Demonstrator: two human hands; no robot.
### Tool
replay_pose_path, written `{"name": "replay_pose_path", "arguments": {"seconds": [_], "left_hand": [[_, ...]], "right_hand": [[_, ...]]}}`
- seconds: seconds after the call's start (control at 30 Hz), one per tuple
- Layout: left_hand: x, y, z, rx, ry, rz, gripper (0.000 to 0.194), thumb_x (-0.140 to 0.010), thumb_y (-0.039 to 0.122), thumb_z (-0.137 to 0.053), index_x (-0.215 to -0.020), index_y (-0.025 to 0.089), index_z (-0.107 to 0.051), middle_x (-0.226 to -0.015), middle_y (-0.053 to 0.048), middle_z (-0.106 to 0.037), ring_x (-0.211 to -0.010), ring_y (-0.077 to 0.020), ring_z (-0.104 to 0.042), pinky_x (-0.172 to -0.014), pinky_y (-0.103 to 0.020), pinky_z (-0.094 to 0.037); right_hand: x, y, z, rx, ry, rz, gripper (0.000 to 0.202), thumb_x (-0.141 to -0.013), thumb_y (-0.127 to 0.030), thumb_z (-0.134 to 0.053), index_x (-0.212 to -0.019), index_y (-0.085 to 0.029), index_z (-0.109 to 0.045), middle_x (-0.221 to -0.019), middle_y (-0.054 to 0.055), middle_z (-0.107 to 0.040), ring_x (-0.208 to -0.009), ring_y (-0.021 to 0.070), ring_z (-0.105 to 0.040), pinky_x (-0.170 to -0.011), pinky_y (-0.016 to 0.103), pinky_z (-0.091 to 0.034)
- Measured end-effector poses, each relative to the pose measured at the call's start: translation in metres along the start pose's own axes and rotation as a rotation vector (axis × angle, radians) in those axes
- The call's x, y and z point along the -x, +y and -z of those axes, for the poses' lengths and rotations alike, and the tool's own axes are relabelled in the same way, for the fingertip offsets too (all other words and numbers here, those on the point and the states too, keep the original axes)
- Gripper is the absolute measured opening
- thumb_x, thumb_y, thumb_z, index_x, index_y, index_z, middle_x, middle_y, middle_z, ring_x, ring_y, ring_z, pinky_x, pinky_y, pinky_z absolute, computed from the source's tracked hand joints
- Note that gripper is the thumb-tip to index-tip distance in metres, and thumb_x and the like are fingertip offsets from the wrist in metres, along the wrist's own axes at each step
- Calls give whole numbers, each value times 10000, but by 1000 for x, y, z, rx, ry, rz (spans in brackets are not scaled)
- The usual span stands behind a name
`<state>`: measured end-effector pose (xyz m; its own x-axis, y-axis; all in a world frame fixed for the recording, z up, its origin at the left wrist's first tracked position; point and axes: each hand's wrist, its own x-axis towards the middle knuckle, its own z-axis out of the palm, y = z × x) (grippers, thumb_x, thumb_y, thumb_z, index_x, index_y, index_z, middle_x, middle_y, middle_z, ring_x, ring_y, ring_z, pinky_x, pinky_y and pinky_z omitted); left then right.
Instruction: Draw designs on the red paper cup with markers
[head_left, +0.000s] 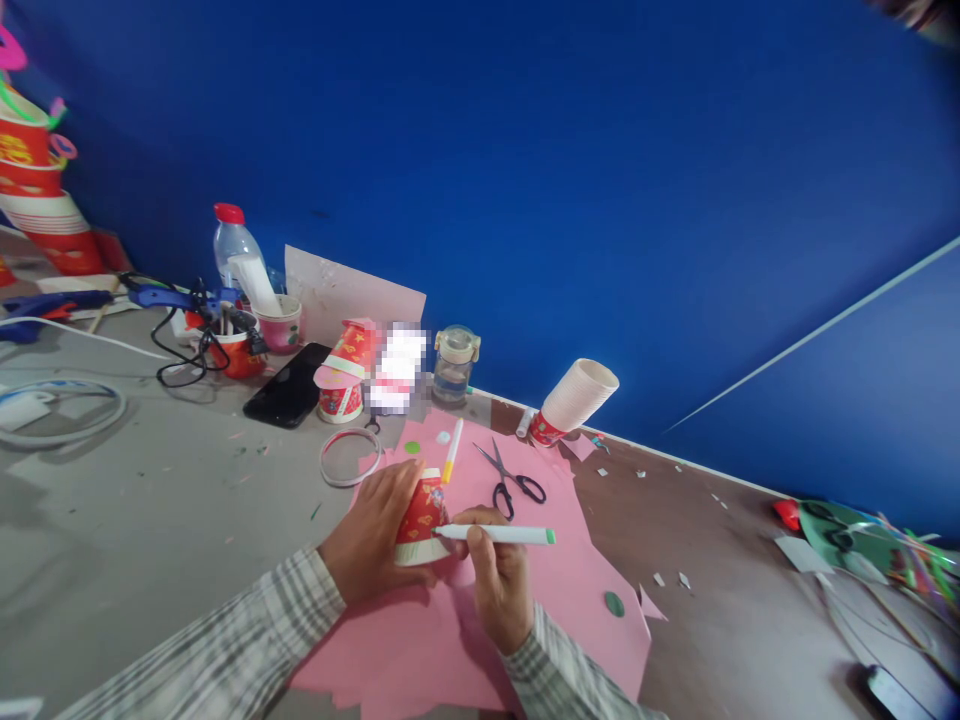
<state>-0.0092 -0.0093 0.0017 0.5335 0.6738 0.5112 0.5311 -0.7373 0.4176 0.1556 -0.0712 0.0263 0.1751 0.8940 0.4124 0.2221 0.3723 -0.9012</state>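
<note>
A red patterned paper cup (pixel 421 512) lies on its side over pink paper (pixel 555 600), its white rim toward me. My left hand (pixel 379 535) is wrapped round the cup's left side. A white marker with a green end (pixel 517 535) is pinched in my right hand (pixel 501 580), and its tip touches the cup's side. Just beyond the cup lies a white marker with a yellow end (pixel 453 452). Black-handled scissors (pixel 510 482), partly spread, rest on the paper to the right. A dark green oval piece (pixel 614 604) is at the paper's right.
Behind the pink paper stand a glass jar (pixel 454 365) and a leaning stack of cups (pixel 576 400). A tape ring (pixel 350 457), a black phone (pixel 287 386) and a decorated cup figure (pixel 345 370) are at left. A blue wall (pixel 525 180) bounds the back.
</note>
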Motion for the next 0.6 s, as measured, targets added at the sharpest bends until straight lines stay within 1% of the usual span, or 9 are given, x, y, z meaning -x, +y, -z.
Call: {"name": "replay_pose_path", "arguments": {"seconds": [0.13,0.27,0.4,0.6], "left_hand": [[0,0,0,17,-10,14,1234,-409,702,-682,-1331,230,-10,-1274,-164,-409,-1132,-366,-394,-901,-548,-376],[0,-1,0,34,-33,33,1221,-425,705,-671,-1329,250,12,-1278,-158,-400,-1140,-366,-382,-918,-559,-349],[0,-1,0,28,-32,19,1212,-441,727,-638,-1331,237,24,-1274,-167,-393,-1143,-357,-379,-920,-552,-348],[1,-1,0,16,-21,8,1204,-452,734,-624,-1331,239,33,-1276,-166,-400,-1142,-357,-383,-914,-546,-359]], "right_hand": [[0,0,0,40,-15,19,209,-835,-219,-453,-790,-191,-655,-585,13,-599,-496,197,-572,-482,277,-477],[0,-1,0,73,-21,40,216,-828,-186,-449,-790,-197,-662,-617,30,-619,-525,207,-581,-506,289,-488],[1,-1,-1,55,-5,39,202,-822,-177,-462,-814,-199,-662,-608,19,-612,-505,201,-572,-492,279,-485],[4,0,-1,49,-25,25,195,-820,-190,-470,-832,-203,-664,-634,21,-616,-525,199,-574,-515,281,-491]]}}
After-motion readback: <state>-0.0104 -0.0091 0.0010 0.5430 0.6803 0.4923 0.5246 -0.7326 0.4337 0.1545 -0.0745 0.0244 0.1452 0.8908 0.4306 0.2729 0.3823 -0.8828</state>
